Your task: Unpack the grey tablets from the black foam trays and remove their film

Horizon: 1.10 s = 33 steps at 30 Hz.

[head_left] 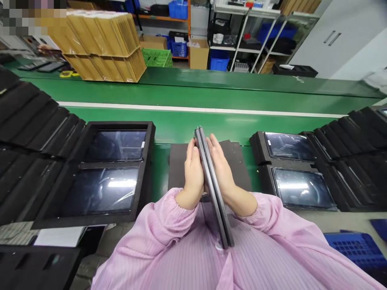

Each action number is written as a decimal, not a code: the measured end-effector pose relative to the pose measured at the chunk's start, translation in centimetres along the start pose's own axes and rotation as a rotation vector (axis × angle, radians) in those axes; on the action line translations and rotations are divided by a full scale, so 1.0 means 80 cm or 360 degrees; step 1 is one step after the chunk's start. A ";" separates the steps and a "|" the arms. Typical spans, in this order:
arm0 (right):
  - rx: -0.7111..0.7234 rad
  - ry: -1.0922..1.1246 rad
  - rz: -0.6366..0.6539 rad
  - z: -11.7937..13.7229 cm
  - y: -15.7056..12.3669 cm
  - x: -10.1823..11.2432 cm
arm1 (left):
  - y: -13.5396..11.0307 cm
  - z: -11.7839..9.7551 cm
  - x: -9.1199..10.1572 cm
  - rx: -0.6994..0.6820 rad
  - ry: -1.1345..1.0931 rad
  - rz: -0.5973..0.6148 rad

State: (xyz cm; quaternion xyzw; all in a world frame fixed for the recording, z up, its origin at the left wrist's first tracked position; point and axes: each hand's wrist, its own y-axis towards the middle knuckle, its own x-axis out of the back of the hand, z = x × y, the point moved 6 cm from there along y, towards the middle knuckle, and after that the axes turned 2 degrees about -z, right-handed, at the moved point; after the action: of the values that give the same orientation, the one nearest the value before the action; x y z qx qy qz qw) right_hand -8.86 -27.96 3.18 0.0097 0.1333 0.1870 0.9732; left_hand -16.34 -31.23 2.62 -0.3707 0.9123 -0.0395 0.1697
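Observation:
Two thin dark-grey tablets [215, 189] stand on edge, side by side, pressed between my palms in front of my chest. My left hand [193, 171] lies along their left face, fingers pointing forward. Against the right face rests my right hand [222, 167], its thumb hidden behind the tablets. Only the narrow edges of the tablets show; their screens are out of sight. Below the hands lies a dark foam mat [181, 161] on the green bench.
A black foam tray [149, 161] with two screens sits at left; another foam tray [263, 161] with screens is at right. Stacked foam trays flank both. Beyond the white line [205, 109] stand bundled cardboard dividers [102, 44]. A blue basket [356, 245] is at lower right.

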 end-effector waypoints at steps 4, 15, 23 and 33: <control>0.0954 -0.0437 0.0485 0.022 -0.025 -0.016 | 0.003 0.040 0.007 0.0217 -0.0141 0.0055; 0.0164 -0.0283 -0.0214 0.011 0.094 0.077 | -0.012 0.055 0.032 -0.0355 0.0364 0.1028; 0.0050 -0.0316 -0.0116 0.024 0.073 0.071 | -0.013 0.029 0.068 -0.0058 0.0324 0.0157; 0.0079 -0.1077 0.0314 0.047 0.047 0.047 | -0.033 0.037 0.089 0.0424 -0.0261 -0.0091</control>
State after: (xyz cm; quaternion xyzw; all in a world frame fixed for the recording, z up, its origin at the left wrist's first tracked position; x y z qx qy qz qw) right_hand -5.87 -22.93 6.06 0.1075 -0.1939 0.2631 0.9390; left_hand -18.35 -37.92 -1.64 -0.3728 0.8710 -0.1346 0.2902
